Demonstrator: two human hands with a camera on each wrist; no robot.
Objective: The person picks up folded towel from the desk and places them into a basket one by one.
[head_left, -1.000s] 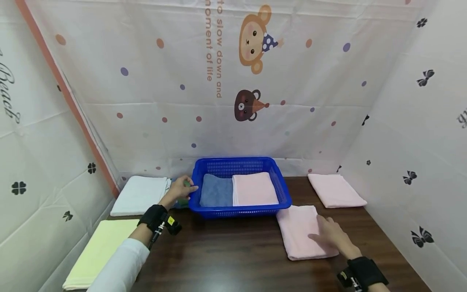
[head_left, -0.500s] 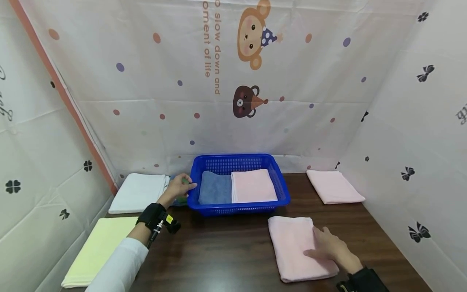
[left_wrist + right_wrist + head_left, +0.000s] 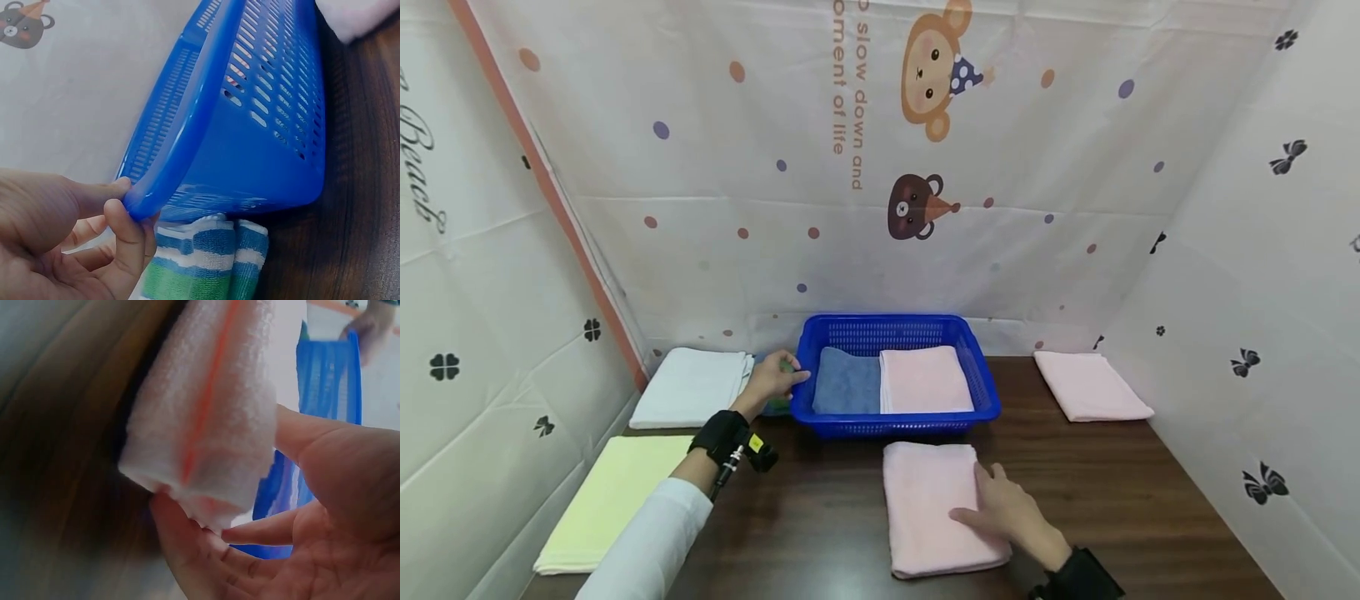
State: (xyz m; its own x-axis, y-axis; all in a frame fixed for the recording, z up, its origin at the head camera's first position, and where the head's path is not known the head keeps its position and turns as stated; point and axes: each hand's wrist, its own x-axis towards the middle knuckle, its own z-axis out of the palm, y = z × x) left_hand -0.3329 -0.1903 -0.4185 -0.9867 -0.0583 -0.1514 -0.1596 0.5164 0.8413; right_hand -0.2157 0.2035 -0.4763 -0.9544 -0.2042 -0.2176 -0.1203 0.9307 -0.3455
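My left hand (image 3: 771, 379) pinches the left rim of a blue plastic basket (image 3: 895, 422), thumb over the edge, as the left wrist view confirms. Inside the basket a folded blue towel (image 3: 847, 383) lies left of a folded pink towel (image 3: 927, 383). In front of the basket, my right hand (image 3: 1011, 512) grips the right side of another folded pink towel (image 3: 928, 508). In the right wrist view, the thumb lies over this towel (image 3: 200, 406) and the fingers reach under its edge, raised off the table. A blue, white and green striped towel (image 3: 200, 262) sits beside the basket, below my left hand.
A folded white towel (image 3: 688, 387) lies at the back left, a yellow towel (image 3: 613, 500) in front of it. Another pink towel (image 3: 1092, 385) lies back right. Patterned cloth walls (image 3: 715, 267) enclose the dark wooden table (image 3: 820, 517).
My right hand has drawn the pink towel toward me, away from the basket's front right corner, then left to before the basket. The left hand stays on the basket rim.
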